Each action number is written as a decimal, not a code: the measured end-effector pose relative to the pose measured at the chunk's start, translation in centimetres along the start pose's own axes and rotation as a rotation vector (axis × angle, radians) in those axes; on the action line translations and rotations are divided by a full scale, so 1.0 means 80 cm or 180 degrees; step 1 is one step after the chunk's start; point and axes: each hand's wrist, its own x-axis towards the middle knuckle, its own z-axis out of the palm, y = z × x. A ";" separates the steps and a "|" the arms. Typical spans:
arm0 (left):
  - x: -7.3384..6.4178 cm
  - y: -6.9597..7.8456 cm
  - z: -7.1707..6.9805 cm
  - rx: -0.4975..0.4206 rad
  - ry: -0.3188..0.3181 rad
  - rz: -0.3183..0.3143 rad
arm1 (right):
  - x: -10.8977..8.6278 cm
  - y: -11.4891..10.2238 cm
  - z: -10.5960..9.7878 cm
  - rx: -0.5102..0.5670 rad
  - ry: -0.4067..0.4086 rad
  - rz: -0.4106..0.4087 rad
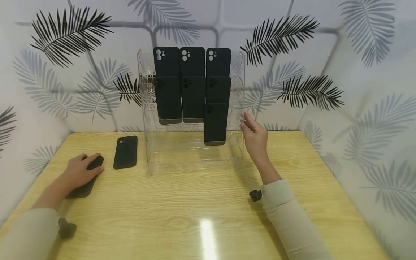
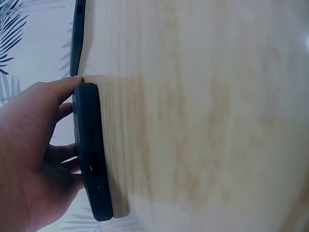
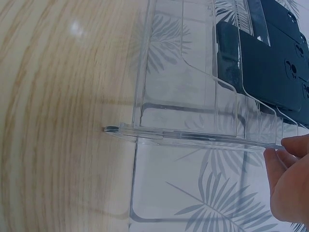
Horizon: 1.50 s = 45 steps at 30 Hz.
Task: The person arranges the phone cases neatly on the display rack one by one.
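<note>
My left hand (image 1: 78, 170) lies over a black phone case (image 1: 85, 188) on the left of the table, thumb at one edge and bent fingers on its back. In the left wrist view this case (image 2: 91, 150) shows its edge with the port cutouts. A second black phone case (image 1: 125, 152) lies flat beside it, camera holes up. My right hand (image 1: 255, 139) pinches the right side panel of a clear tiered display rack (image 1: 195, 166). The right wrist view has thumb and fingers on that panel's edge (image 3: 207, 137). Several black phone cases (image 1: 192, 97) stand in the rack.
The wooden table (image 1: 182, 216) meets a leaf-patterned wall (image 1: 107, 39) behind the rack. Three columns of cases fill the upper tiers; one lower case (image 1: 215, 124) stands at the right. Black wrist cameras (image 1: 255, 195) hang from both sleeves.
</note>
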 end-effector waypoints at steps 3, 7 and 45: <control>-0.002 0.003 -0.002 -0.0070 0.0033 -0.0060 | 0.000 -0.001 0.000 0.0015 -0.0003 0.0008; -0.004 0.005 -0.005 -0.0157 0.0093 -0.0140 | -0.002 -0.003 0.001 0.0028 -0.0002 0.0015; -0.011 0.138 -0.072 -0.1221 0.1226 0.0010 | 0.005 0.019 0.001 0.0035 -0.0011 0.0100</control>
